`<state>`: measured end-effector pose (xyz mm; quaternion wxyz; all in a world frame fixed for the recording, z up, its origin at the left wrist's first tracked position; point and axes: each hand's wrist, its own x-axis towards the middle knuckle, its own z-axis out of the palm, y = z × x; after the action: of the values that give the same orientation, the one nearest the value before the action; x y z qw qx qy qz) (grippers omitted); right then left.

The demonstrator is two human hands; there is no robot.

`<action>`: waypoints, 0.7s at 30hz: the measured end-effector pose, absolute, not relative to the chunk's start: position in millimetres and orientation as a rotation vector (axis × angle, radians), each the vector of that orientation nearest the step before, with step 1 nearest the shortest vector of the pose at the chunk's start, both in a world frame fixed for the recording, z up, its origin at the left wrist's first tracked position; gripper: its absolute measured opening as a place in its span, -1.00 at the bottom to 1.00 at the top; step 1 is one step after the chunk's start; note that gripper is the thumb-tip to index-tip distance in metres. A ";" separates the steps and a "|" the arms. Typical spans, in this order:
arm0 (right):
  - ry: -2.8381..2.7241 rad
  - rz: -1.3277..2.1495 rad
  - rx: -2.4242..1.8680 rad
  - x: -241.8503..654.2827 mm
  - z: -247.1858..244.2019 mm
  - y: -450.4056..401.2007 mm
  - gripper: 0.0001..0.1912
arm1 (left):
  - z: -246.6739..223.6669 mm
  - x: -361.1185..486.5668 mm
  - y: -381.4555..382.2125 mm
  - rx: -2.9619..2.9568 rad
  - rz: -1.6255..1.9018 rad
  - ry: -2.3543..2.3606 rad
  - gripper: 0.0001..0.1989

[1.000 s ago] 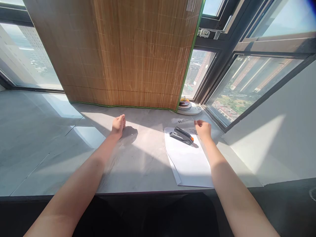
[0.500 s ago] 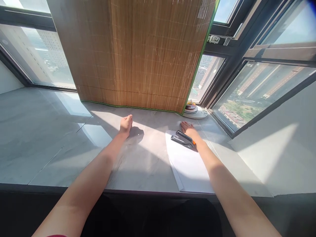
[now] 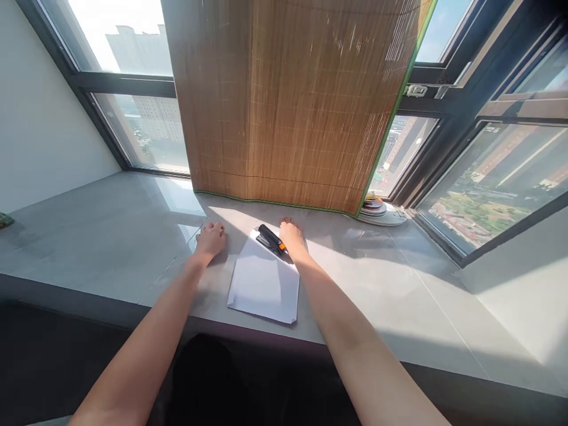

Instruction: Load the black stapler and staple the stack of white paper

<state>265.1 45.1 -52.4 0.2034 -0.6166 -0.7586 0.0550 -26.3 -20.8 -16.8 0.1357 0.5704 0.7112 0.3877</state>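
White sheets of paper (image 3: 261, 284) lie on the grey sill near its front edge. A black stapler (image 3: 268, 239) with an orange part rests across the top of the sheets. Beside it, at the upper right edge of the paper, my right hand (image 3: 292, 235) lies palm down with its fingers forward. Its palm side is hidden. To the left of the paper, my left hand (image 3: 212, 239) rests on the sill with its fingers curled in. Whatever those fingers hold, if anything, is hidden.
A brown bamboo blind (image 3: 284, 118) with green edging hangs down to the back of the sill. Stacked plates (image 3: 377, 212) stand at its lower right corner. Dark-framed windows (image 3: 506, 183) and white walls flank the sill (image 3: 110, 236).
The paper and stapler have moved left along the sill together with my right hand. My left hand has turned, its knuckles now upward. The camera view has also shifted.
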 end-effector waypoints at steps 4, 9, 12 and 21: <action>-2.208 0.254 -1.650 199.1 -46.1 49.9 -0.39 | -34.1 -62.2 -56.5 1.893 0.787 2.252 -0.71; -2.259 0.372 -1.597 162.0 -38.3 50.8 -0.34 | -40.0 -63.4 -56.3 2.243 0.747 1.884 -0.64; -2.169 0.435 -1.571 160.6 -34.4 49.9 -0.38 | -41.6 -63.9 -53.4 2.336 0.672 1.825 -0.65; -2.050 0.632 -1.068 204.1 -28.8 2.3 -0.66 | -41.5 -62.2 -55.3 2.318 0.606 1.897 -0.60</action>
<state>204.1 2.3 -28.8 0.3640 -0.4150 -0.7968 0.2457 -62.2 -55.3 -41.5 0.0427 0.7579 0.6201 0.1980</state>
